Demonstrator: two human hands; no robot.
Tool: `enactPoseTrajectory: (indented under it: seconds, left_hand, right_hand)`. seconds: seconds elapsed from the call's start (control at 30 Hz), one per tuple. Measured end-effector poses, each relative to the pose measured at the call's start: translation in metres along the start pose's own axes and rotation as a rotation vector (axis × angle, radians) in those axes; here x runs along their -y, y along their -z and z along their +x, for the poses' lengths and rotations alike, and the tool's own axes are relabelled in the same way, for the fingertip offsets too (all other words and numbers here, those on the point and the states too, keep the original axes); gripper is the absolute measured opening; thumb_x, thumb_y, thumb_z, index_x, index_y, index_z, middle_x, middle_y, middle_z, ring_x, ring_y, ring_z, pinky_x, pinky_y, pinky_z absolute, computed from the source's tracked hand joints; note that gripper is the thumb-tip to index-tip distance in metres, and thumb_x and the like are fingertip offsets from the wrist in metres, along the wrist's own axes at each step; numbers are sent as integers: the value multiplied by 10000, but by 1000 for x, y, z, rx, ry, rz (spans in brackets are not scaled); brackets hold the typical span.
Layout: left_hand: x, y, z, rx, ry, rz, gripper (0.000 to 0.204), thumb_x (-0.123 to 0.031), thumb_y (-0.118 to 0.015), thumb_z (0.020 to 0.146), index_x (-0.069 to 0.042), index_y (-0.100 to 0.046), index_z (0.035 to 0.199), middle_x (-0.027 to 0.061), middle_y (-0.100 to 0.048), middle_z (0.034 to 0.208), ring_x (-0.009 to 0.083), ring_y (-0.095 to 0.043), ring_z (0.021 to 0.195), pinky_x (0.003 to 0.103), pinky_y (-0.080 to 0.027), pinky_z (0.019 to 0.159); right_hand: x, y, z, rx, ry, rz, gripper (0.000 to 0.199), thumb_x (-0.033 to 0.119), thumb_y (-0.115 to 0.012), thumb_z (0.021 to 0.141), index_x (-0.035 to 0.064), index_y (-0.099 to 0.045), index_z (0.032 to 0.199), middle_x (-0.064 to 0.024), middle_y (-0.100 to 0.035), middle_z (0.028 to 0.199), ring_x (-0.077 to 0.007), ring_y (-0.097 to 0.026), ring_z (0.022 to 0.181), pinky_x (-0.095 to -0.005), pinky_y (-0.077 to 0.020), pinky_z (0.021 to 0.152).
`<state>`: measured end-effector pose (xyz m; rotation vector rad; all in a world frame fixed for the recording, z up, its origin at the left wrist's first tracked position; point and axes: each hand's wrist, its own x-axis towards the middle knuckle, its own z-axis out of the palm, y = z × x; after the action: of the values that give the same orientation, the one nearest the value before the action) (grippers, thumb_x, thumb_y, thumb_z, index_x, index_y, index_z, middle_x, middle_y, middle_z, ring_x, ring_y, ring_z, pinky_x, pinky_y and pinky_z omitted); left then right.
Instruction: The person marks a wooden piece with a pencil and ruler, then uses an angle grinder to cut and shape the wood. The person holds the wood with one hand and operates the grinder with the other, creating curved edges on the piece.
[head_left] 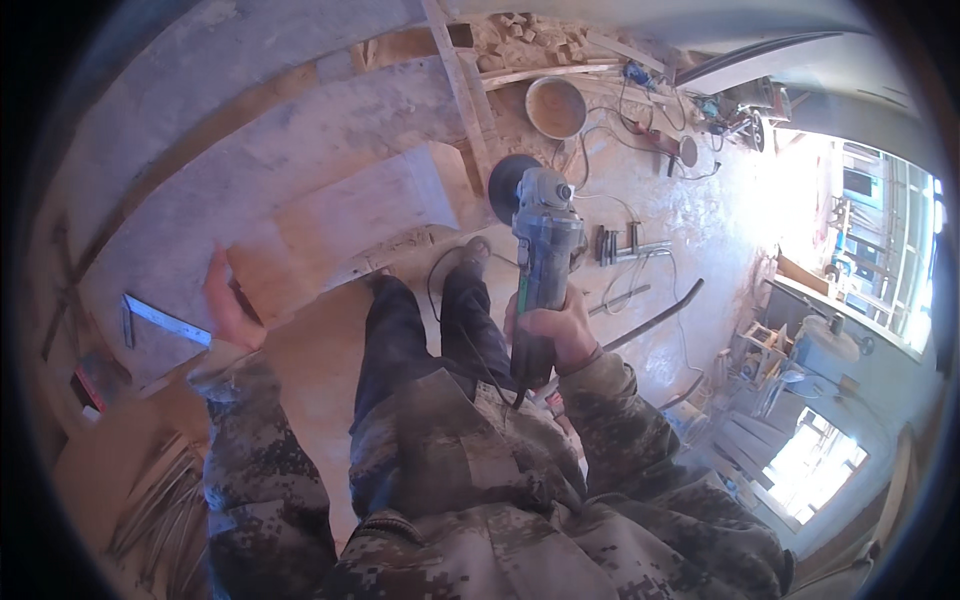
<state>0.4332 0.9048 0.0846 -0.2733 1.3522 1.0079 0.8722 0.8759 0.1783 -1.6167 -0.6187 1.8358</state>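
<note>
My right hand (562, 332) is wrapped round the body of an angle grinder (546, 240), held upright in front of me. Its dark round disc (508, 188) faces left, just off the right end of a wooden board (330, 230). The grinder's cord trails from its lower end past my legs. At the board's left end my left hand (232, 302) grips the edge, somewhat blurred. The board lies tilted on a dusty workbench (390, 110), reddish brown at its left part and paler toward the right.
A try square (168, 320) lies on the bench left of my left hand. Beyond the grinder stands a round bowl (556, 107) near wood scraps (520, 40). Clamps (632, 245), cables and another grinder (668, 146) lie on the floor at right. Thin wood strips (160, 510) are at lower left.
</note>
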Motion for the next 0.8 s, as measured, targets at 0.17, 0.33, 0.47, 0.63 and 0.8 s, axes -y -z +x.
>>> enactPoseTrajectory:
  seconds: [0.17,0.33,0.47,0.63,0.8]
  left_hand:
    - [-3,2,7,64,-3,57,776,-807,-557,931,-177,-667,1370,102,-716,1340,331,-691,1200,591,-570,908]
    - [-9,-23,-6,25,-17,95,721,-718,-528,972,-155,-653,1404,110,-711,1360,339,-695,1233,574,-583,905]
    - [-3,-51,-42,-20,-65,43,665,-580,-538,1045,-87,-612,1486,105,-696,1417,318,-684,1275,516,-558,1026]
    - [26,-80,-94,87,-605,511,651,-423,-601,1089,-32,-489,1598,117,-651,1451,248,-624,1329,427,-479,1135]
    - [44,-134,-129,15,-826,671,834,-325,-721,1036,28,-332,1683,140,-611,1430,232,-597,1299,377,-474,1100]
  right_hand:
    - [8,11,4,24,7,13,368,166,-751,703,-44,-693,1000,-152,-730,838,-246,-717,735,-377,-593,697]
    - [10,40,2,0,35,-77,411,147,-753,698,-35,-655,1053,-144,-723,849,-246,-717,731,-378,-598,700]
    - [18,62,0,6,8,-122,445,136,-751,699,-23,-621,1094,-131,-715,854,-240,-719,739,-380,-599,702]
    - [28,74,1,-4,53,-74,452,126,-737,706,-23,-618,1116,-132,-718,876,-237,-720,744,-386,-600,695]
    - [31,82,4,-13,17,8,539,62,-743,733,-29,-607,1246,-123,-717,912,-229,-726,774,-367,-589,717]
